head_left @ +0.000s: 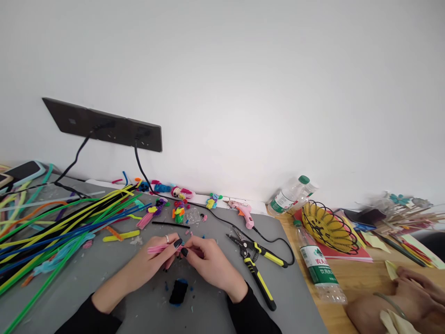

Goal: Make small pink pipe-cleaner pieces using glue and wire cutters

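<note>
My left hand [155, 260] is closed around a small bundle of pink pipe cleaners [157, 249], whose ends stick out past the fingers. My right hand [208, 260] pinches close against the left fingertips; what sits between its fingers is mostly hidden, though a bit of pink shows. Just below the hands, a black fuzzy block with blue edges [178, 292] lies on the grey mat [139, 306]. Beyond them is a short black pipe cleaner [170, 224]. Small pipe-cleaner figures [179, 211] lie farther back.
Many long coloured pipe cleaners [69, 232] spread over the left side. A pink glue gun [243, 213] and yellow-black pliers [255, 264] lie to the right, with a cord around them. Bottles [318, 262] and a yellow basket [327, 227] stand beyond. Another person's hands [406, 292] are at far right.
</note>
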{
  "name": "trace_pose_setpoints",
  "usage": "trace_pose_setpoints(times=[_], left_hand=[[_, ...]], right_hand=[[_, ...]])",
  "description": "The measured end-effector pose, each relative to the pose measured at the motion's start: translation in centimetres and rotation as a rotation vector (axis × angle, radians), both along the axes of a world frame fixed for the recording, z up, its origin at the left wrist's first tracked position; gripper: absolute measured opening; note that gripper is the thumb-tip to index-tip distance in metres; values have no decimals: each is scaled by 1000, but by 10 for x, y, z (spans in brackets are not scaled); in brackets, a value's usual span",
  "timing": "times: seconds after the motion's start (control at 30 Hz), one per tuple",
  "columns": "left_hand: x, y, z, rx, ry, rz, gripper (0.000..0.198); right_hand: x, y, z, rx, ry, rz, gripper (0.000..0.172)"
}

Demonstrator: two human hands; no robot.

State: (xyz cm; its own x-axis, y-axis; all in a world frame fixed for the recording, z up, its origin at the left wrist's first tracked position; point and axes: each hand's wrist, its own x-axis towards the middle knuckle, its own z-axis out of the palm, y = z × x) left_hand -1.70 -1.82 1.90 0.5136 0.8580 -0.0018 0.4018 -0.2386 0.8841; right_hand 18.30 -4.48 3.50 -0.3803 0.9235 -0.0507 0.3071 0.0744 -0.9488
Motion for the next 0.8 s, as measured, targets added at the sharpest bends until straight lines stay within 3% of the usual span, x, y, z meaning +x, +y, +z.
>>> trace_pose_setpoints(times=[0.27, 0.37, 0.47, 0.6, 0.8], left_hand=[[0, -2, -8, 230, 4, 98, 44], [0, -1, -9, 238, -22, 172, 40], [1, 2, -13, 149, -67, 249, 39], [2, 5, -16, -56, -229, 254, 49], [1, 0, -19, -401, -559, 122, 53]], right_hand=[[-2, -1, -3, 63, -43, -35, 15], [-3, 0, -2, 82, -46, -71, 16], [-2, 0, -2, 116, -39, -116, 17], [-3, 1, -4, 164, -33, -146, 18], [-6, 2, -3, 102, 176, -231, 28]])
